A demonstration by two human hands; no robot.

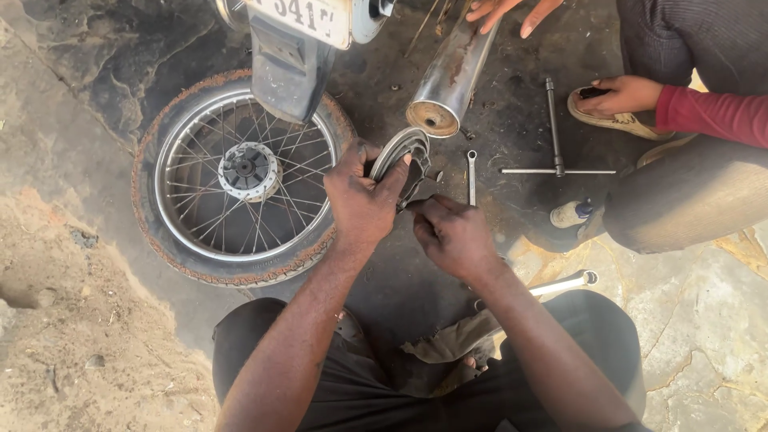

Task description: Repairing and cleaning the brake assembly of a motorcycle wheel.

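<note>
Two hands meet over oily ground. My left hand [362, 196] is curled tight around a curved metal brake shoe set [402, 157]; my right hand [453, 234] pinches its lower end, fingers closed. I judge the work midway — the spoked wheel [240, 176] lies flat, off the bike, at left, and the shoes are not fitted. A spanner [471, 176] and T-handle wrench [555, 136] lie nearby — another person's hand [620, 96] rests beyond.

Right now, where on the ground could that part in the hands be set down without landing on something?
Bare dark ground lies between the wheel and the person's knees, below the hands. The sandy strip left of the wheel is also free. It is crowded to the right: the spanner, cross wrench, small bottle and exhaust pipe lie close together there, beside another person's foot.
</note>
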